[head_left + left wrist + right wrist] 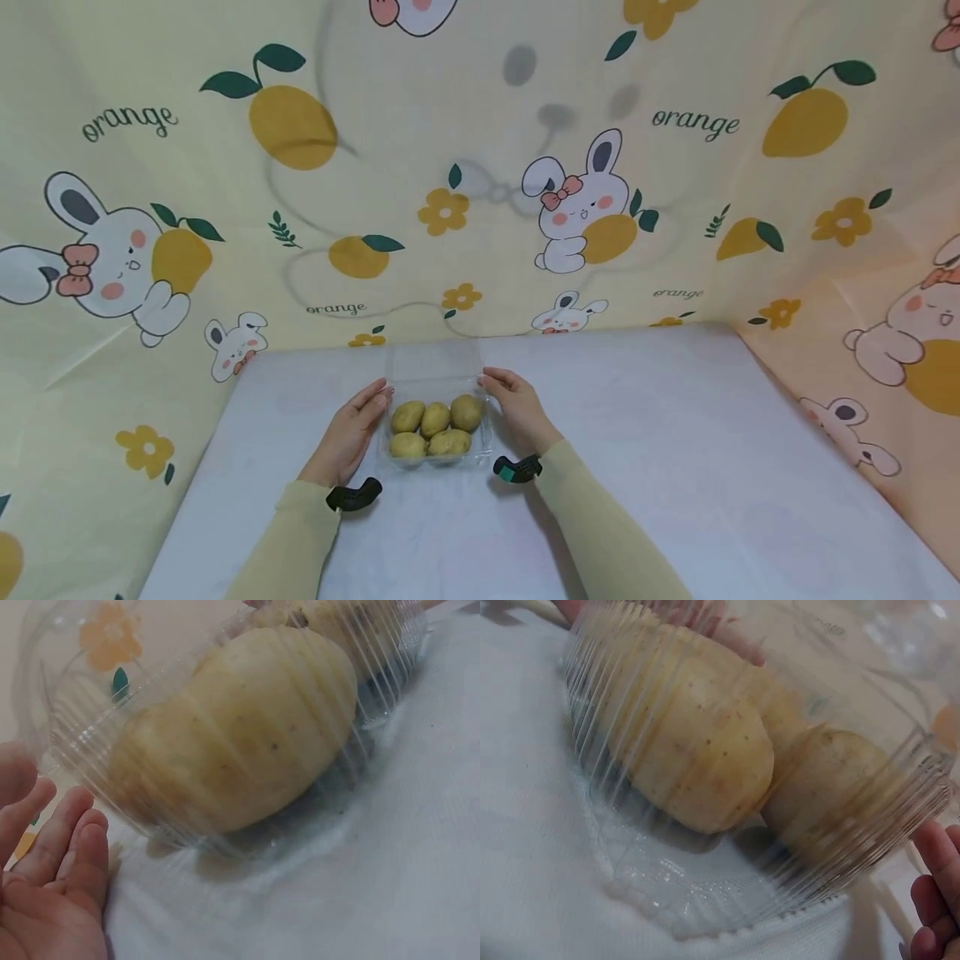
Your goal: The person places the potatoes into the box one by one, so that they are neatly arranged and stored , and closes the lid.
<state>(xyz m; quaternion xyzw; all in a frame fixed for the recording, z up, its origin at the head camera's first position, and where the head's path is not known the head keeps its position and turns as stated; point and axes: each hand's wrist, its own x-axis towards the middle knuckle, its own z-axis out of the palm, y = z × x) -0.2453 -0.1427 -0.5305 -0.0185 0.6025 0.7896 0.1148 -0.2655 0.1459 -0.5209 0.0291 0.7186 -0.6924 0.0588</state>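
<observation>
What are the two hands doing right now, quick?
Left hand: open, fingers straight, beside the clear box of potatoes.
Right hand: open, fingers relaxed at the box's other side, holding nothing.

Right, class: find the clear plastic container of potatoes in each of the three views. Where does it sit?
Head: clear plastic container low centre, between both hands.
Left wrist: fills the upper middle, right of the left hand's fingers.
Right wrist: fills the centre, left of the right hand's fingers.
Shared landmark: the potatoes inside.

"orange" on the backdrop cloth [480, 167]
</observation>
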